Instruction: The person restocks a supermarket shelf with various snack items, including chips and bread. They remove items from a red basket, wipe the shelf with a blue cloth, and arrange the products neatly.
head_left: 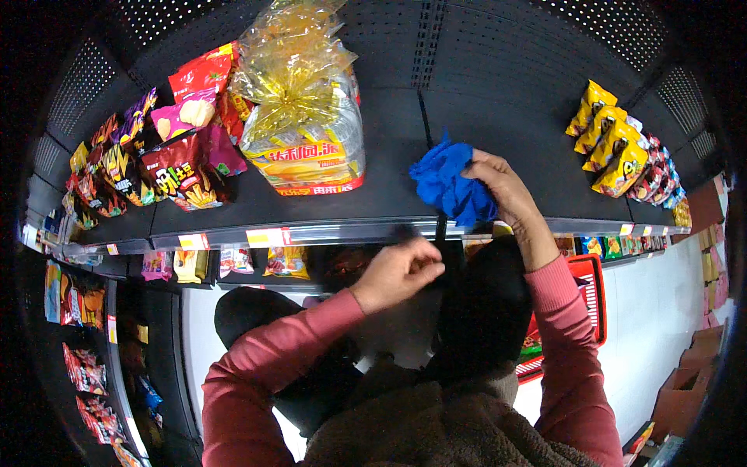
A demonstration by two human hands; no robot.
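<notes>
My right hand (507,188) grips a crumpled blue cloth (450,185) between thumb and fingers. The cloth is bunched up at the front of the dark shelf (389,167), above its edge. In front of the shelf edge and lower, my left hand (398,271) is loosely closed, fingers curled in, and nothing shows in it. It is slightly blurred. To the left of the cloth stands a clear-wrapped pack of baked goods (303,152), its top gathered with golden ribbon.
Snack bags (183,173) crowd the shelf's left side; yellow bags (618,159) stand in a row at the right. Price tags line the shelf edge. A lower shelf holds more packets (286,261). A red basket (597,300) stands right of my knees, and cardboard boxes (675,405) farther right.
</notes>
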